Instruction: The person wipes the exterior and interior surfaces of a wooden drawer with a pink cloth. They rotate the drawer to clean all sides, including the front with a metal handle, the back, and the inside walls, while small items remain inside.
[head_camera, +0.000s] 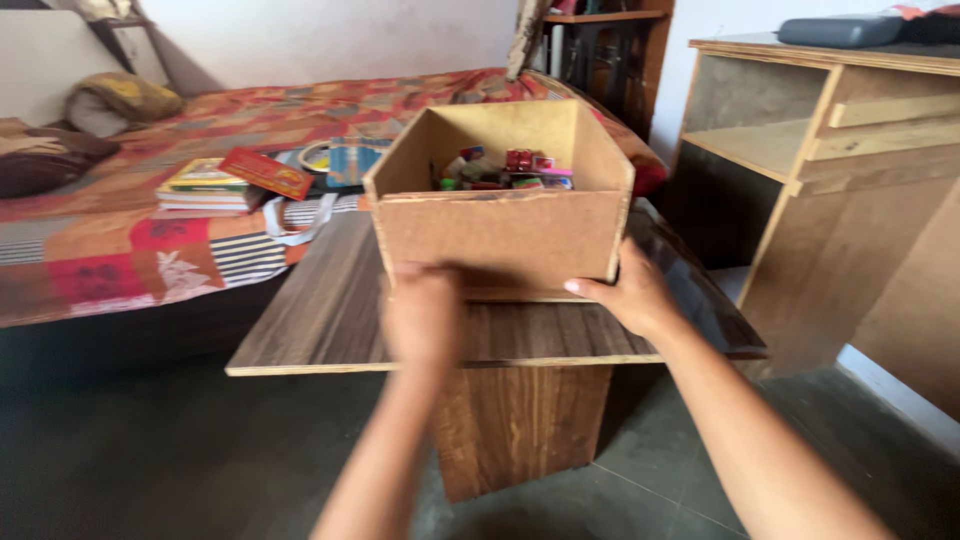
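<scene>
Brown fibreboard box on table, small colourful items inside; both hands' fingers gripping its base.

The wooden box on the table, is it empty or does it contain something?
Not empty. The wooden box has an open top, and small colourful items lie at its bottom. Both hands touch it.

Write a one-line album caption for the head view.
Two hands, left and right, at an open box of small items on a wooden table.
</scene>
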